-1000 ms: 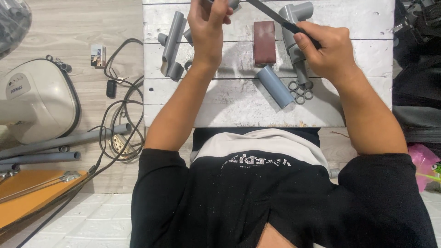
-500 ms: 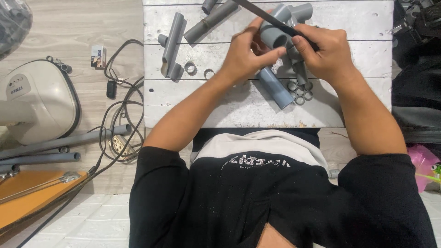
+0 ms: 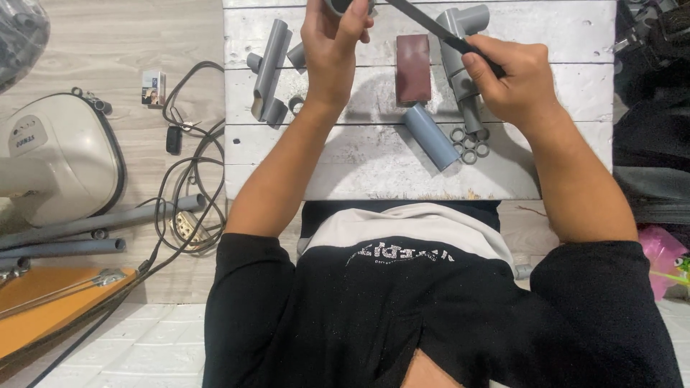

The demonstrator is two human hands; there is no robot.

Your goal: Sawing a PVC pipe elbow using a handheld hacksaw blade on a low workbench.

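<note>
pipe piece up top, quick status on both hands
Left hand shut on short grey pipe piece, partly out of frame. Right hand shut on dark file. Sanding block and rings lie below.

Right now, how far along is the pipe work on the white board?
Looks done: cut rings and short grey pipe pieces lie on the board. In hand: the left hand grips a grey pipe piece at the frame's top edge; the right hand holds a dark, file-like tool toward it. Left: a loose short pipe and the tee assembly lie untouched.
</note>
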